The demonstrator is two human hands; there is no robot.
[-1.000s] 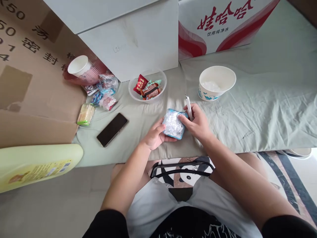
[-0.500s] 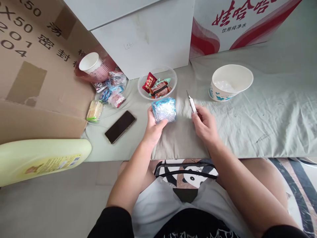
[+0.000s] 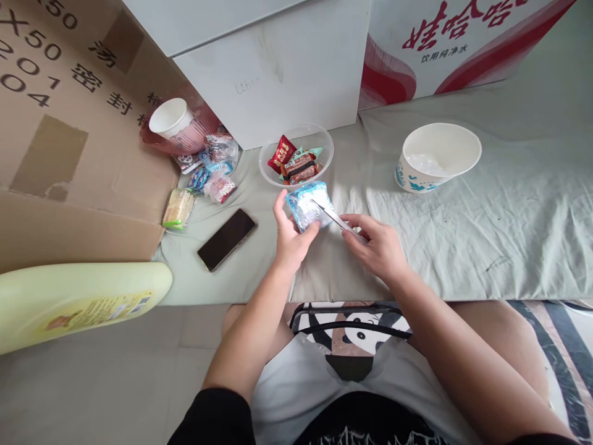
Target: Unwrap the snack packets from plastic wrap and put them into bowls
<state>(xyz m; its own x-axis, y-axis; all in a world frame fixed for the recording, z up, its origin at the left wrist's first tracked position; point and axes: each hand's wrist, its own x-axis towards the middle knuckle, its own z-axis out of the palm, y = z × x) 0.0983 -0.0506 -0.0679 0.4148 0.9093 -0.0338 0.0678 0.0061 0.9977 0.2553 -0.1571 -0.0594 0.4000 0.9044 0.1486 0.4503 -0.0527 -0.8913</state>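
My left hand (image 3: 293, 233) grips a blue-and-clear plastic-wrapped packet (image 3: 303, 213) between thumb and fingers, just above the cloth. In my right hand (image 3: 374, 246) is a slim utility knife (image 3: 340, 222) with a white handle. Its narrow tip lies over the front of the packet; whether it has pierced the wrapping I cannot tell. Right behind the packet, a clear plastic bowl (image 3: 328, 162) holds several wrapped snacks, one red (image 3: 282, 152) and one brown (image 3: 300, 168).
A black phone (image 3: 227, 240) lies to the left, near wrapped snacks (image 3: 217, 167) and a pink bowl with a paper cup (image 3: 170, 117). To the right stands a paper tub (image 3: 421, 179) with clear plastic inside. Boxes (image 3: 278, 80) line the back; a yellow-green bottle (image 3: 83, 303) is at left.
My right hand has moved left and slightly down, bringing the knife from the packet's right side to over its face. The packet has tilted a little in my left hand.
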